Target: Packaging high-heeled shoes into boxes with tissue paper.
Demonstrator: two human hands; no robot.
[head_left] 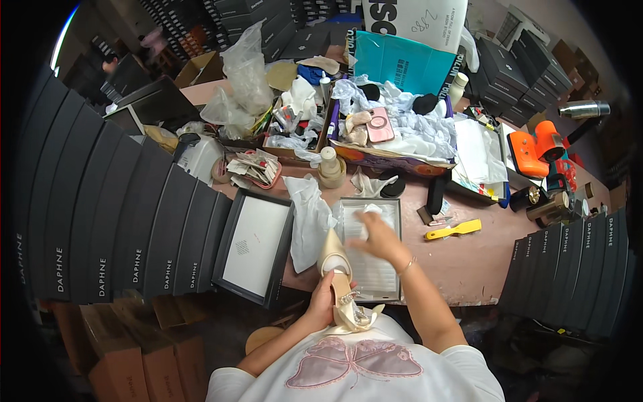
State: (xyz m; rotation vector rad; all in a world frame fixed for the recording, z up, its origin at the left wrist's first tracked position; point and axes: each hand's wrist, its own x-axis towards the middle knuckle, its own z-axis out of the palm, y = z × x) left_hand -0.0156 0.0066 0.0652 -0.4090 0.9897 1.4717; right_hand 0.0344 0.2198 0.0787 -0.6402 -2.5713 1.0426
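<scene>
My left hand is closed around a cream pointed-toe shoe with a strap of pearl or crystal trim, held low in front of my shirt. My right hand hovers above an open grey shoe box lined with white tissue; its fingers are smeared by motion. Crumpled white paper lies by those fingers, and whether they grip it is unclear. A loose white tissue sheet lies left of the box. Beside it is a dark box lid or tray with a white inside.
Stacked dark shoe boxes rise at the left and right. A yellow-handled brush lies right of the open box. Behind stand a pump bottle, a carton of crumpled tissue with a pink phone, and an orange tape dispenser.
</scene>
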